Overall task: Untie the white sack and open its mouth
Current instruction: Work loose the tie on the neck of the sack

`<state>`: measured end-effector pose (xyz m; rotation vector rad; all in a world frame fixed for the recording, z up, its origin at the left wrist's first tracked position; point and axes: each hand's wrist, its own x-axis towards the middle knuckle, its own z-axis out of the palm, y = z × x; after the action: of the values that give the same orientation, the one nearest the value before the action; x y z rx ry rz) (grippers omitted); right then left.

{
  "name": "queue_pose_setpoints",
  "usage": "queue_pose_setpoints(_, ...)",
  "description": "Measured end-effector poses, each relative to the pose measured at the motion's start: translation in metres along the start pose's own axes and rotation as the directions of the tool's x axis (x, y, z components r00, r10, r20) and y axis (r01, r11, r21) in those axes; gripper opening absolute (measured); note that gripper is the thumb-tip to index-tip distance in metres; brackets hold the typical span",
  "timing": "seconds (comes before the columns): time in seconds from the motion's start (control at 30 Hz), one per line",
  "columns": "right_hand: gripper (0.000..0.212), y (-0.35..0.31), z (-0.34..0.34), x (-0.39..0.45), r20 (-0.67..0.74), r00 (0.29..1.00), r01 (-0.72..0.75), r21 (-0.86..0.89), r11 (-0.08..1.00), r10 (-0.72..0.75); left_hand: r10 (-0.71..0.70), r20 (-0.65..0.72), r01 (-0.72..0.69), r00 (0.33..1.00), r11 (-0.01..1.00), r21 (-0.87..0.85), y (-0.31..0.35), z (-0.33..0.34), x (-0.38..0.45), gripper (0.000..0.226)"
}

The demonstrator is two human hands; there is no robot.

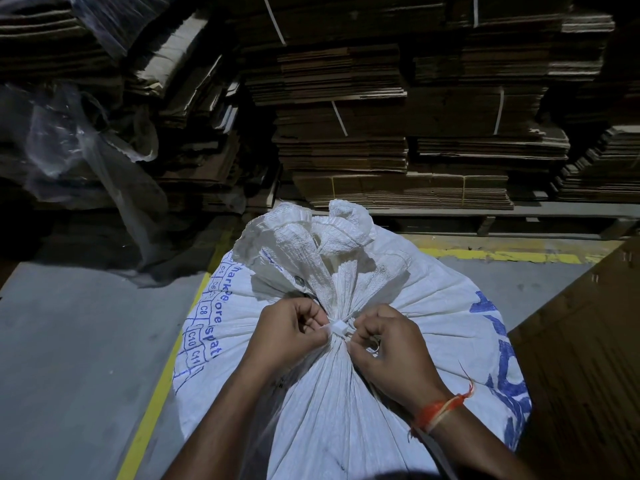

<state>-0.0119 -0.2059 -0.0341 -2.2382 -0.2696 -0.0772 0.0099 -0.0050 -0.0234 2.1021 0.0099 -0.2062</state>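
Head view: white sack [346, 393] at lower centre of frame, neck bunched and bound by a white tie [337, 329]. Left hand [289, 336] pinched shut on the tie's left side; right hand [391, 351] curled closed on its right end. Knot judged intact, mouth [311, 233] at centre frame crumpled closed. Untying barely begun; opening left to do.

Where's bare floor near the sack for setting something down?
Bare grey floor left of the white sack, beyond the yellow line; a smaller patch right of the sack top, before the cardboard sheet. Behind: crowded cardboard stacks. Both hands are at the tie.
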Motion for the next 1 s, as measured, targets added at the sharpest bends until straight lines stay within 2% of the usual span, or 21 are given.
queue_pose_setpoints(0.27, 0.014, 0.0020, -0.0044, -0.0031, 0.089, 0.996, 0.017, 0.027, 0.999, -0.019, -0.001, -0.004, 0.001, 1.000, 1.000, -0.001, 0.0002, 0.0003, -0.0001, 0.006)
queue_pose_setpoints(0.4, 0.008, 0.0014, -0.0081, -0.0050, 0.173, 0.984, 0.024, 0.105, 0.994, -0.042, -0.003, -0.011, 0.003, 1.000, 1.000, 0.009, 0.0007, -0.0006, -0.0006, 0.008)
queue_pose_setpoints(0.47, 0.023, -0.0016, -0.0079, -0.0069, 0.156, 0.987, 0.006, 0.132, 0.991, -0.026, -0.002, -0.007, 0.002, 1.000, 1.000, 0.000, 0.0007, -0.0008, -0.0007, 0.007)
queue_pose_setpoints(0.57, 0.044, -0.0057, -0.0074, -0.0068, 0.052, 0.996, -0.075, 0.135, 0.988, 0.068, -0.014, 0.009, 0.014, 1.000, 1.000, -0.028, 0.0014, -0.0001, -0.0013, 0.007)
queue_pose_setpoints(0.6, 0.041, -0.0059, -0.0070, -0.0059, 0.017, 0.994, -0.111, 0.132, 0.985, 0.110, -0.014, 0.011, 0.014, 1.000, 0.999, -0.029, 0.0012, 0.0000, -0.0012, 0.007)
queue_pose_setpoints(0.67, 0.022, -0.0050, -0.0061, -0.0037, -0.036, 0.984, -0.166, 0.150, 0.975, 0.173, -0.011, 0.014, 0.011, 1.000, 1.000, -0.030, 0.0009, -0.0003, -0.0012, 0.008)
queue_pose_setpoints(0.77, 0.006, -0.0024, -0.0062, -0.0026, -0.010, 0.974, -0.220, 0.166, 0.961, 0.225, 0.002, 0.027, -0.002, 1.000, 1.000, -0.027, 0.0018, 0.0009, -0.0018, 0.011)
queue_pose_setpoints(0.87, 0.006, -0.0010, -0.0072, -0.0032, 0.074, 0.967, -0.248, 0.091, 0.964, 0.242, 0.017, 0.019, -0.017, 1.000, 1.000, -0.005, 0.0024, 0.0041, -0.0029, 0.013)
queue_pose_setpoints(1.0, 0.010, 0.0026, -0.0057, -0.0019, 0.062, 0.969, -0.244, 0.048, 0.969, 0.241, -0.001, -0.006, 0.001, 1.000, 1.000, -0.031, 0.0038, 0.0063, -0.0038, 0.015)
